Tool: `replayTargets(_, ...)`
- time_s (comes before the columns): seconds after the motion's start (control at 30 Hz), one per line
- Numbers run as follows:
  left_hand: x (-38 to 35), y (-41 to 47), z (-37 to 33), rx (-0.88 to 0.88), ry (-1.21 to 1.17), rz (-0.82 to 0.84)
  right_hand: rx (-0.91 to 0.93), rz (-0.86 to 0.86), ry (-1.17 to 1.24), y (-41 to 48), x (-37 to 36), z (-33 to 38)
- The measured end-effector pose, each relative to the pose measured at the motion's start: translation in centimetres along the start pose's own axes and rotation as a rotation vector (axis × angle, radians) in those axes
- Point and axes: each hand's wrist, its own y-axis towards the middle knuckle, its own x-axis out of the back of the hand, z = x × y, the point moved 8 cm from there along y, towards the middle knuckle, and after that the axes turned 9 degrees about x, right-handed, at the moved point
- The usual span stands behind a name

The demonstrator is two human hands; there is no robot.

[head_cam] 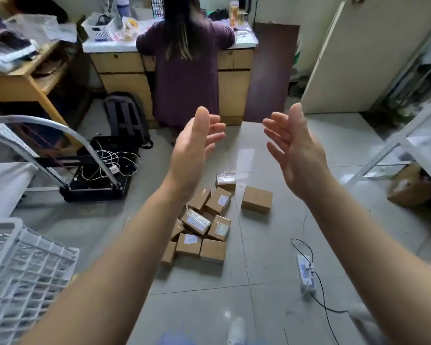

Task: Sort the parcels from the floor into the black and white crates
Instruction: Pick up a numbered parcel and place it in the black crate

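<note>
**Floor stock, parcels unsorted, both my hands free**

1. White crate, lower left of the frame: lattice wall tilted toward me, contents not readable.
2. Black crate, left of centre on the tiles: white cables lie loose inside it, and a grey curved bar arches in front.
3. Dark backpack, just above the black crate, leaning at the foot of the wooden counter.
4. My left hand, centre frame: raised, palm turned inward, fingers slightly spread and gently bent, holding nothing.
5. Parcels, lower centre, on the floor below my hands: a heap of brown cardboard boxes, several with white labels, touching and overlapping.
6. One lone parcel, just right of the heap, flat on the tiles and apart from the rest.
7. My right hand, right of centre: raised, palm facing the left one, fingers spread, holding nothing.
8. White power strip, lower right, with a black cord.
9. A person in purple, upper centre, at the counter, back to me.
</note>
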Motion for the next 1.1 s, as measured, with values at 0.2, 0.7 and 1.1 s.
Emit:
replayTargets(0.2, -5.9, 5.8, 2.5, 0.064, -0.015, 0.057, -0.052, -0.095, 0.006, 5.0, 6.0, -2.6)
replayTargets(0.7, -15.3, 28.7, 14.7, 0.306, 0.06, 0.093, -0.244, -0.267, -0.065, 24.0, 16.9, -16.9)
replayTargets(1.1, -19.5, 43.2, 42.0, 0.558, 0.195, 0.023, -0.452, -0.22, -0.276, 33.2, 27.4, -43.3)
